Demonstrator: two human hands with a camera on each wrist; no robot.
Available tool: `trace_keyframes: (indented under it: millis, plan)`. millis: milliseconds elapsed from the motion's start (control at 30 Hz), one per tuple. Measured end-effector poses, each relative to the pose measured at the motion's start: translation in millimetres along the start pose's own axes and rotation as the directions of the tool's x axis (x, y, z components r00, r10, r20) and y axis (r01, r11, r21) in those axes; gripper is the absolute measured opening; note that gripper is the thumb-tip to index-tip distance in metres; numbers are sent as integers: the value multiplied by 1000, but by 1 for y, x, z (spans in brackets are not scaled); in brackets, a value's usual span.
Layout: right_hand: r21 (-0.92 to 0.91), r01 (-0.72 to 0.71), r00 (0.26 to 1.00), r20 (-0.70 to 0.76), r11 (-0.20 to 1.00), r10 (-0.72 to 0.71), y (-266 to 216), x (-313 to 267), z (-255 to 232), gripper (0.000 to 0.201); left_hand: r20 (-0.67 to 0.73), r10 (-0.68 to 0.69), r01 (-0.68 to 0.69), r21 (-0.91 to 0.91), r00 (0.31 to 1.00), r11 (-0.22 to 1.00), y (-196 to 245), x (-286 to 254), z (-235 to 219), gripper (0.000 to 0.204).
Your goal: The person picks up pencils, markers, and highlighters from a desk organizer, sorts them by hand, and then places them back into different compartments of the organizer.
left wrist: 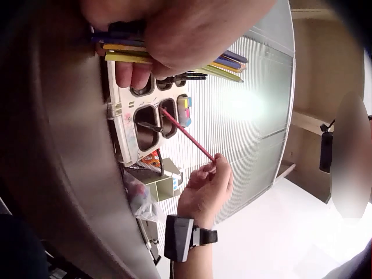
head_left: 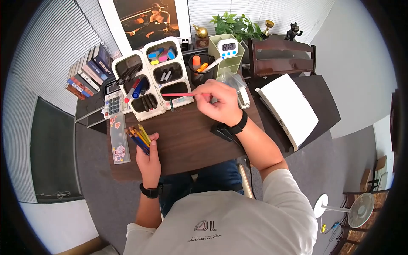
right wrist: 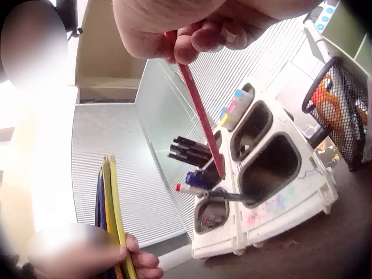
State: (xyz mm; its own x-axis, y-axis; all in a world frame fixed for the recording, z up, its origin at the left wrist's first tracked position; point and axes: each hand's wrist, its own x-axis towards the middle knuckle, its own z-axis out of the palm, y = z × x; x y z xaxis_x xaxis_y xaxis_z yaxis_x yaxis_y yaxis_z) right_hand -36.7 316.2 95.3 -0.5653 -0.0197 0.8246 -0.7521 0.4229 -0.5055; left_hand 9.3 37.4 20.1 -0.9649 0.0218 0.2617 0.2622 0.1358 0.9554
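Observation:
My right hand (head_left: 219, 102) pinches a red pencil (head_left: 176, 94) near one end. In the head view the pencil lies level across the front right compartment of a white desk organizer (head_left: 158, 111); the right wrist view shows it slanting down toward the compartments. A bundle of coloured pencils (head_left: 141, 137), yellow, blue and brownish, is gripped in my left hand (head_left: 148, 163) in front of the organizer. Highlighters (head_left: 163, 55), black pens (head_left: 128, 74) and red and blue markers (head_left: 136, 88) stand in other compartments. One dark pen (right wrist: 232, 197) leans out of the front right compartment.
A clear pencil case with stickers (head_left: 120, 144) lies at the table's left, by a calculator (head_left: 114, 105). Behind my right hand stand a black mesh cup (head_left: 199, 78), a green holder (head_left: 231, 63) and a white timer (head_left: 228, 47). A black device (head_left: 223, 132) lies under my right wrist.

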Motion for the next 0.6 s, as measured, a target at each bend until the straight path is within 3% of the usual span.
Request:
trace_keyframes:
  millis: [133,200,367,600]
  plan:
    - [-178,69,998,2,982,-69,2,5,-6,17,-26,-2,4,61,1000,998,5,-2,2,22]
    - [-264,180,983,72,948,-167,10,5,2,17,-35,-23,25,61,999,998,4,-2,2,23]
    - [-284,-7,951,295,959,94,17,-20,34,20,-37,-31,31,-22,999,999,3,-1,3,20]
    - [-200,-116,915,359,973,183,15,-21,38,29,-12,-56,56,-19,998,998,5,-1,0,18]
